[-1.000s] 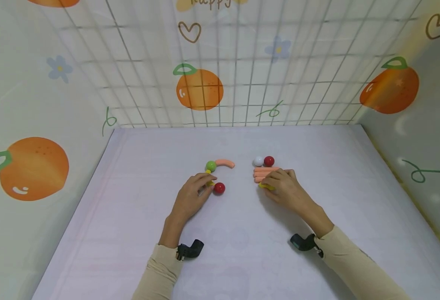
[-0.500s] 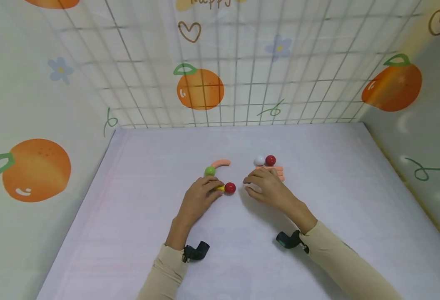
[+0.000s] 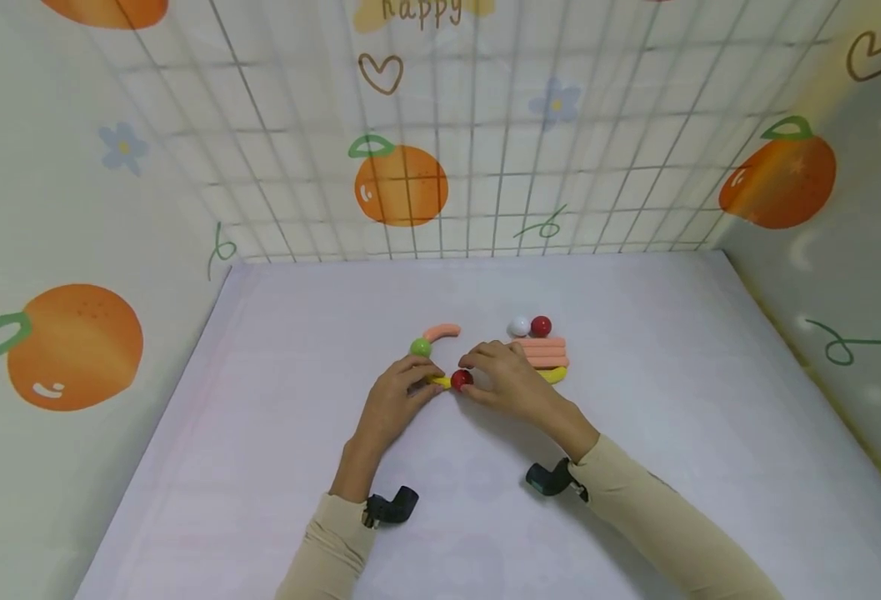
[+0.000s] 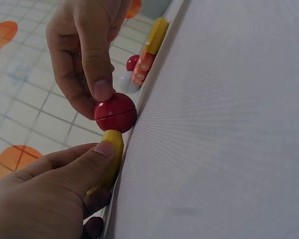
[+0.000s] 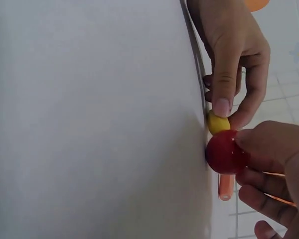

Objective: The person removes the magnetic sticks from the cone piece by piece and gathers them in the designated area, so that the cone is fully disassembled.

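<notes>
In the head view, my left hand (image 3: 395,396) pinches a yellow stick (image 3: 442,382) between thumb and fingers, low over the table. A glossy red ball (image 3: 461,381) sits at the stick's right end, and my right hand (image 3: 513,379) pinches it. The left wrist view shows a groove around the red ball (image 4: 115,113), with the yellow stick (image 4: 114,138) meeting its underside. Just beyond my left fingers lies a green ball (image 3: 421,347) with a curved salmon-pink stick (image 3: 443,332) joined to it. Part of the yellow stick is hidden by my left hand.
Right of my right hand lie several salmon-pink sticks (image 3: 545,352) side by side, with another yellow stick (image 3: 555,375) along their near edge. Behind them sit a white ball (image 3: 519,326) and a second red ball (image 3: 541,326). A grid-printed curtain (image 3: 478,192) stands at the table's back edge.
My right hand has left the yellow stick by the pink ones and moved left onto the red ball. My left hand, the held yellow stick and the red ball have shifted slightly right.
</notes>
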`<state>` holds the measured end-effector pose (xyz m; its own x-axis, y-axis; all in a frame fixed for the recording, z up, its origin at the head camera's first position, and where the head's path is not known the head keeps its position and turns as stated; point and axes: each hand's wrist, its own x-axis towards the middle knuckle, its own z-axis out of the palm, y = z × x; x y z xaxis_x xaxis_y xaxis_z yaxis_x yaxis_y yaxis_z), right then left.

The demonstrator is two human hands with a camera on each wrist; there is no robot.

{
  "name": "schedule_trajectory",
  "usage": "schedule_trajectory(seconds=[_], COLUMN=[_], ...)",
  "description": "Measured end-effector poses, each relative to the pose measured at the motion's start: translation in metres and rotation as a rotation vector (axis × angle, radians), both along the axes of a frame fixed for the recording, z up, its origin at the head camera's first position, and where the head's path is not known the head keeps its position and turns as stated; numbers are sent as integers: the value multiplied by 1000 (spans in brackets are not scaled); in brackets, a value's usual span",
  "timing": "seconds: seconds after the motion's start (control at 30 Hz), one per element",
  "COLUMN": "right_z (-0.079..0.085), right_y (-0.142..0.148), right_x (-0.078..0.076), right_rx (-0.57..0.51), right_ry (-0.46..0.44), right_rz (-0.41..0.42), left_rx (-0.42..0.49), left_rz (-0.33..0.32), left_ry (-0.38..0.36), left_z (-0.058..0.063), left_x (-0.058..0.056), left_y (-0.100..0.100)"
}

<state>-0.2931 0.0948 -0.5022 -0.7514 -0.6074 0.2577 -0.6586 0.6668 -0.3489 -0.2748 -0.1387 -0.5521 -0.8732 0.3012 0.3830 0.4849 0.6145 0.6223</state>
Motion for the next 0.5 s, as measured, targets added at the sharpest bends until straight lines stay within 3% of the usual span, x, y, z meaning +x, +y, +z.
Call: schedule_trajectory(seconds=[0.17, 0.5], right_z=[-3, -3], right_y=[-3, -5], right_x=[-1, -2], right_rx=[30, 12], right_ry=[6, -11], right_rz=[-1, -8], left_rx=[31, 71], left_rz=[0, 4], left_ry=[9, 9], left_z=[-5, -2], left_x=[-1, -2], left_y=[1, 0])
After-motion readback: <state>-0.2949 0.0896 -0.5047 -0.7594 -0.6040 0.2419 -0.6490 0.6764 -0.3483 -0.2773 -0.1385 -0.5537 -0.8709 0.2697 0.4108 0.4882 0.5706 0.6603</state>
